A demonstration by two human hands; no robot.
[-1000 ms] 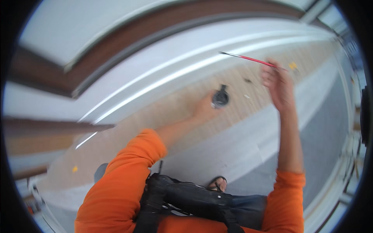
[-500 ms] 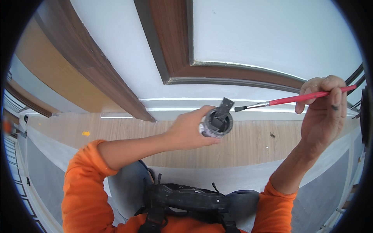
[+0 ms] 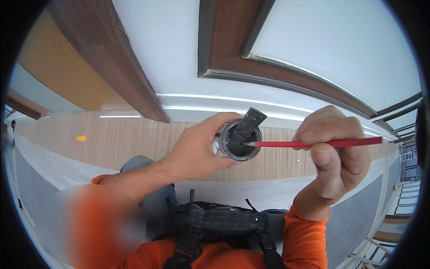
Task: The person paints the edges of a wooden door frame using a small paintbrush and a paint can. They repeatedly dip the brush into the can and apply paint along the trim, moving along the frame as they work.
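My left hand is wrapped round a small paint can with a smeared rim, its mouth facing up. Dark grey paint shows inside, and a flat dark stirring stick leans out over the rim. Between the thumb and fingers of my right hand is a paintbrush with a red handle. The brush points left, and its tip is down in the can, where the bristles are hidden in the paint.
Ahead stands a white wall with a brown-and-grey framed panel. A brown door frame rises at left. Wood-look flooring lies below, with a yellow mark on it. A black waist bag is at my front.
My right hand has moved left and brought the brush from beside the can into it. The can has shifted slightly left, and my view has turned a little.
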